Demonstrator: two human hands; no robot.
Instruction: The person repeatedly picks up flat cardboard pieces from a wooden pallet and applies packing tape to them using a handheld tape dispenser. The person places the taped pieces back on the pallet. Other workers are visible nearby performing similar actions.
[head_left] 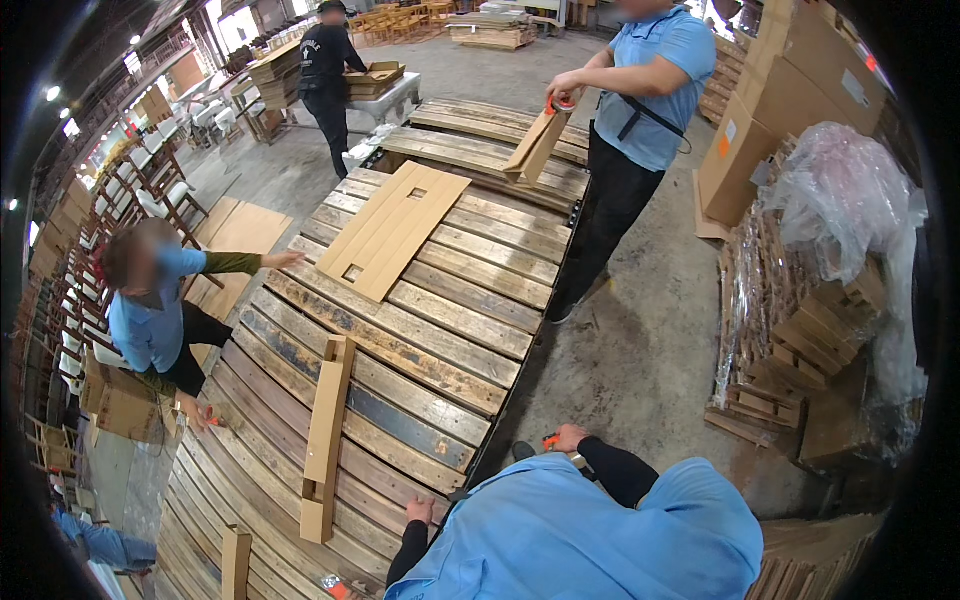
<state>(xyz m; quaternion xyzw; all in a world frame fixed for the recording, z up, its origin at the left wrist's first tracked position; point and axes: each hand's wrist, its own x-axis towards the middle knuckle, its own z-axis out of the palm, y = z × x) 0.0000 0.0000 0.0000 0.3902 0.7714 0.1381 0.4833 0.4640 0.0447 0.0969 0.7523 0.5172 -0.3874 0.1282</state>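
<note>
My left hand (420, 510) rests on the edge of the wooden slatted table (470, 365), its fingers over the boards and nothing seen in them. Off the table's right side, my right hand (572, 438) is closed around a small orange tool (551, 441); its exact kind is too small to make out. A long, narrow folded cardboard piece (325, 440) lies across the slats, left of my left hand. Farther off lies a flat cardboard sheet (395, 230) with two cut-outs. Near the lower edge are another narrow cardboard piece (235, 562) and an orange object (336, 588).
A co-worker (150, 310) at the left reaches over the table, an orange tool by one hand. Another co-worker (655, 120) at the far right holds folded cardboard (540, 145) and an orange tool. Plastic-wrapped stacks (770, 330) and tall cartons (780, 110) stand to the right.
</note>
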